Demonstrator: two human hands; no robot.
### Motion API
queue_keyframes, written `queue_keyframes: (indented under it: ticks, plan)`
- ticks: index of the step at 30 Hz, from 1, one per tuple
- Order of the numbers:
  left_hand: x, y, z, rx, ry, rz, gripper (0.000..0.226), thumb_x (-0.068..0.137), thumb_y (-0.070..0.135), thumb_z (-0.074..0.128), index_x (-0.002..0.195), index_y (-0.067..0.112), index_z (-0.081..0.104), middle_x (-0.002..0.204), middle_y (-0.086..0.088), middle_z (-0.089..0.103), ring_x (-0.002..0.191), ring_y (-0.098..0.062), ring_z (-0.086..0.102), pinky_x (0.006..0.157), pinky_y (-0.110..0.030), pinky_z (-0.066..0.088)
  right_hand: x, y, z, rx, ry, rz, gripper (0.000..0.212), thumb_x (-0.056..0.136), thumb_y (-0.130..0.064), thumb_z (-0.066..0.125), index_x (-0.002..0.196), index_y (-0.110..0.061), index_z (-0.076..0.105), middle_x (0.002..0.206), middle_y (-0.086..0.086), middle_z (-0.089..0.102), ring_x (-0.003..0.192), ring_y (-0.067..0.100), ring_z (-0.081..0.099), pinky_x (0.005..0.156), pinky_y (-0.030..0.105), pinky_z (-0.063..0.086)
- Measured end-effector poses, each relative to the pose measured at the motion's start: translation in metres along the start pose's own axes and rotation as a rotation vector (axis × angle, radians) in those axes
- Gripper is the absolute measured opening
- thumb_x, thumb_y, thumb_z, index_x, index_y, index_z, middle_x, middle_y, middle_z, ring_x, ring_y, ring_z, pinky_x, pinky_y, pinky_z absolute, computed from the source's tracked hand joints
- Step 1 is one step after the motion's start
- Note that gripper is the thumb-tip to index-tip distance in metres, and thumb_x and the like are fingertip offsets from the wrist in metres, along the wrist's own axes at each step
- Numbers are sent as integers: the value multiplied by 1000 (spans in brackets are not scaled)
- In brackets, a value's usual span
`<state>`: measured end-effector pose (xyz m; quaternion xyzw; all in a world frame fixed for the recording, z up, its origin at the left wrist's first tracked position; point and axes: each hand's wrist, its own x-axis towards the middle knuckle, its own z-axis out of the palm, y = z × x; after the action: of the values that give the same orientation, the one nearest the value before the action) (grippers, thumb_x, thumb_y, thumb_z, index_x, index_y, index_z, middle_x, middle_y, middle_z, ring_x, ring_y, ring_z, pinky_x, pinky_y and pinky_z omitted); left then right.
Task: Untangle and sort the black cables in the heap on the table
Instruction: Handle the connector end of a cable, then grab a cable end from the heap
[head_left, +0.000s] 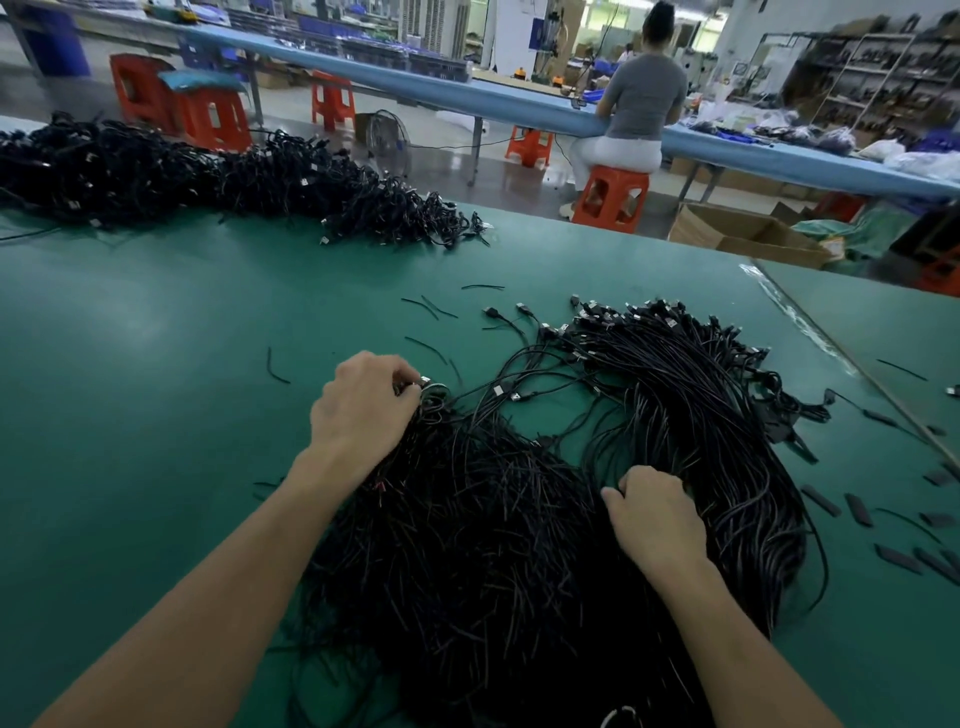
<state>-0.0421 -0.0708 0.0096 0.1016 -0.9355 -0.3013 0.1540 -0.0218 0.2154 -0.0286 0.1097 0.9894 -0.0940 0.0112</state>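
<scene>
A big heap of black cables (483, 545) lies on the green table (156, 364) right in front of me. To its right a combed bundle of cables (717, 415) curves away, its USB plugs (623, 317) lined up at the far end. My left hand (363, 410) grips a bunch of cable ends with metal plugs at the heap's upper left. My right hand (654, 514) curls its fingers into cables between the heap and the bundle.
A second long pile of black cables (208, 182) sits along the far left of the table. Short black offcuts (852, 509) and wire bits (431, 306) are scattered around. A person (639, 109) sits on an orange stool (613, 200) at the blue bench beyond.
</scene>
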Motion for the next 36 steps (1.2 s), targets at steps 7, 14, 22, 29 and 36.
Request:
queue_keyframes:
  ticks: [7,14,22,29,36]
  plan:
    - [8,2,0,127,-160,27,42,100,48,45,87,20,73,104,0,70,83,-19,59,58,-28,43,12,-1,-15,508,-13,45,30,103,-27,45,79,-8,49,71,6,56,60,23,50,57,36,40]
    - [-27,43,-6,-25,53,524,42,89,25,71,129,23,62,111,6,66,100,-9,60,87,-24,47,-24,-64,-68,852,84,-192,31,94,-20,49,65,-12,50,45,-14,39,44,6,29,50,29,26]
    - [-48,51,43,-812,-348,234,25,92,32,60,115,34,70,122,-1,67,115,-9,63,103,-34,49,-111,-114,-110,678,-145,-902,30,89,-37,59,61,-30,54,60,-15,57,64,4,58,62,15,43]
    - [-23,36,7,-1103,114,-33,62,100,59,33,70,19,69,83,-3,75,87,-17,72,87,-34,56,-74,-53,-102,511,160,-506,50,86,-52,54,59,-12,44,47,-1,42,43,8,35,49,37,43]
    - [-27,39,-25,-800,369,259,38,96,45,48,66,22,40,58,12,35,51,-4,34,46,-20,31,-38,1,-94,22,110,-101,37,100,-42,50,71,-22,58,63,-2,58,60,18,58,60,34,47]
